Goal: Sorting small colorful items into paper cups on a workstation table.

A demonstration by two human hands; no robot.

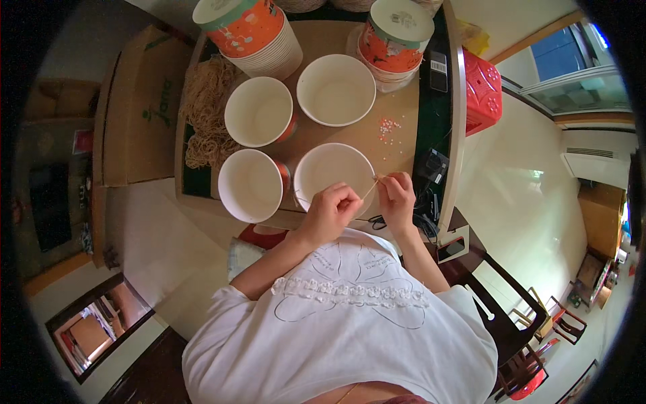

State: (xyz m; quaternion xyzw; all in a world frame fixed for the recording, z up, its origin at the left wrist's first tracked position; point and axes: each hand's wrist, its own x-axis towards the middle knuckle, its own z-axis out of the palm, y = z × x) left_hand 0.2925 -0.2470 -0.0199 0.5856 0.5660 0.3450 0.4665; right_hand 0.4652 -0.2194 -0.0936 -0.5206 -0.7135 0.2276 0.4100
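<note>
Tabletop [459, 135] and brown board [397, 161] fill the upper middle of the frame, with pale floor [531, 195] to the right. Near the centre, a thin string [369, 191] stretches between the two hands in front of a white tub [333, 165]: the fingers of the left hand [333, 207] are curled closed on it, while those of the right hand [396, 196] pinch it further up. Three more open tubs [259, 111] stand left of and above that one; a yarn heap [208, 101] lies upper left, and pink and white beads [388, 129] lie right of the tubs
</note>
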